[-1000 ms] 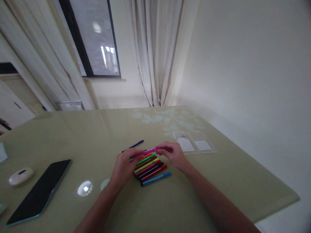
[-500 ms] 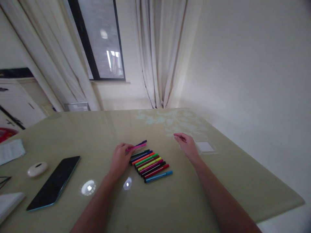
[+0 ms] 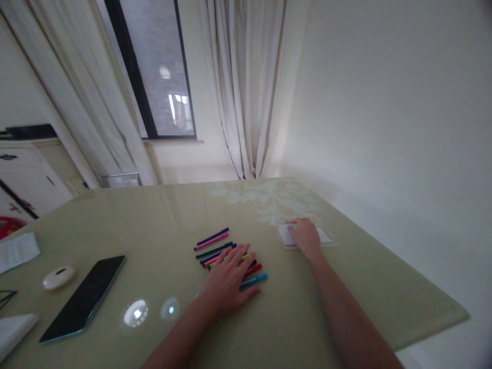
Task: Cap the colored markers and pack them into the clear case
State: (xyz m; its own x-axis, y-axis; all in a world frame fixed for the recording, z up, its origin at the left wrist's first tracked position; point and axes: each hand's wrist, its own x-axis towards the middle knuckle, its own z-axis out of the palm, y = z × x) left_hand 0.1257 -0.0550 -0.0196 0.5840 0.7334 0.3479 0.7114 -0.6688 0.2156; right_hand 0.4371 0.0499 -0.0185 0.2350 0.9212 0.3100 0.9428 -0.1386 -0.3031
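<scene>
My left hand [image 3: 229, 279] lies palm down across a slanted row of felt-tip pens, fingers spread, covering the middle of several of them. Beyond its fingertips lie a dark purple pen [image 3: 213, 236] and a pink pen [image 3: 211, 241], side by side, with a dark green pen [image 3: 213, 250] nearer. A blue pen [image 3: 255, 280] shows past the thumb, beside a red pen [image 3: 254, 269]. My right hand [image 3: 306, 237] rests over a clear plastic sleeve [image 3: 291, 247] with a white insert, thumb and forefinger apart; its other fingers are partly hidden.
A black tablet or phone [image 3: 84, 297] lies on the left of the table [image 3: 154, 220], near a rounded white object [image 3: 59, 278] and a folded paper [image 3: 18, 251]. A white box-like edge [image 3: 15, 330] shows at lower left. A wall [image 3: 392, 128] borders the right side.
My left hand has let go of the pink pen, now beside the dark purple one, and has moved nearer and right onto the row. My right hand has come down over the plastic sleeve.
</scene>
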